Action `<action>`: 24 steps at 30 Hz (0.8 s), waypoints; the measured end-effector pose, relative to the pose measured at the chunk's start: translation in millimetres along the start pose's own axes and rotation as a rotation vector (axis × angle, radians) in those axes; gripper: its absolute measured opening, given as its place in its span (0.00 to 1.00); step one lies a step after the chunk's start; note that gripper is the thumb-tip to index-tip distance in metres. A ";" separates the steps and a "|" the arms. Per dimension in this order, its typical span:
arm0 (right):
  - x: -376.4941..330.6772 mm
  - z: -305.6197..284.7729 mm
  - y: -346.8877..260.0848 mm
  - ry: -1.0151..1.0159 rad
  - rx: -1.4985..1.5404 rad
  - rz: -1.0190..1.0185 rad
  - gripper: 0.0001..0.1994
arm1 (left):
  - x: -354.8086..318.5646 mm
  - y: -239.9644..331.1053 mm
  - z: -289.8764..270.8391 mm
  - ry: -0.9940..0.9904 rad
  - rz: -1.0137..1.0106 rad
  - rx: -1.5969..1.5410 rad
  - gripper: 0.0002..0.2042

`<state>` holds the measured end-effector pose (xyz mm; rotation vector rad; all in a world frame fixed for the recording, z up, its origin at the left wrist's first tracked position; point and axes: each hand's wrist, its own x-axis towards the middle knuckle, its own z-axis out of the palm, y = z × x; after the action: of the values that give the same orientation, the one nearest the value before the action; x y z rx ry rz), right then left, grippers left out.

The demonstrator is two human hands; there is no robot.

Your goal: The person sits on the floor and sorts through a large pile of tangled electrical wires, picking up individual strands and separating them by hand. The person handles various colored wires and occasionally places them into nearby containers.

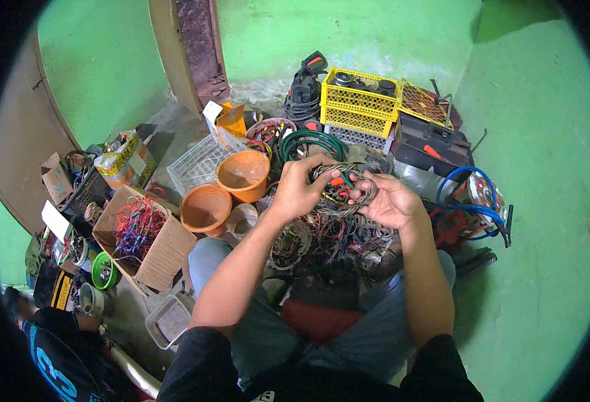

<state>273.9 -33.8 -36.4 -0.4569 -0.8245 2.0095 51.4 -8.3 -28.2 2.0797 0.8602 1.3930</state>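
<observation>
A person seated in jeans holds a loose coil of dark twisted cable (pixel 335 212) in front of them, above a heap of tangled wires (pixel 342 244). The left hand (pixel 303 187) grips the coil's left side between thumb and fingers; the right hand (pixel 392 201) has its fingers closed around the right side, palm turned partly upward.

Containers surround the heap. To the left, an open cardboard box (pixel 163 258) is filled with a tangle of red, blue and purple wires (pixel 137 228). Beside it stand two round orange-brown pots (pixel 204 208), one just behind the other, with a pale slatted plastic basket (pixel 198 161) farther back. A small bright green bowl (pixel 97 271), left of the box, holds little dark pieces too small to identify. A shallow grey rectangular tub (pixel 169 323) sits on the floor near the person's left knee.

Behind the heap, a yellow perforated crate (pixel 355 122) carries dark round parts (pixel 342 78) in its top. To its right is a black toolbox (pixel 419 137).
</observation>
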 end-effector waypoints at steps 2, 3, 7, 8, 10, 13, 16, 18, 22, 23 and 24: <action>0.2 -0.6 -3.5 -0.054 0.049 0.022 0.13 | 0.0 3.6 -1.9 -0.014 0.013 0.008 0.08; -2.5 5.5 -3.6 0.024 0.003 -0.003 0.15 | 0.4 5.0 -3.0 -0.015 0.016 0.018 0.08; -1.3 16.8 -1.6 0.058 -0.176 -0.144 0.15 | 0.5 10.8 -13.7 -0.034 -0.044 0.086 0.09; -1.1 23.2 1.5 0.073 -0.200 -0.172 0.15 | 0.6 8.6 -14.8 -0.030 -0.064 0.074 0.10; 1.1 30.4 5.4 0.128 -0.346 -0.249 0.16 | 2.6 6.1 -16.4 -0.015 -0.098 0.046 0.10; 7.9 27.7 11.2 0.257 -0.530 -0.349 0.15 | 1.9 9.1 -13.5 0.040 -0.008 0.131 0.10; 20.2 15.9 16.4 0.456 -1.337 -0.776 0.12 | 2.9 12.7 -16.6 0.052 -0.036 0.119 0.10; 13.5 26.9 22.7 0.591 -1.539 -0.851 0.10 | 2.0 16.3 -17.9 0.065 0.015 0.179 0.10; 16.3 35.6 27.3 0.621 -1.109 -0.650 0.10 | 3.6 12.9 -22.1 0.084 0.029 0.196 0.09; 14.1 33.9 25.2 0.588 -0.978 -0.565 0.10 | 3.4 10.6 -22.5 0.087 0.070 0.224 0.09; 12.4 30.5 21.2 0.548 -0.847 -0.479 0.09 | 3.2 9.6 -23.5 0.081 0.048 0.232 0.09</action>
<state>236.5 -42.9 -29.8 -1.1023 -1.2513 0.9489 32.6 -11.3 -11.1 2.2409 1.0548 1.4715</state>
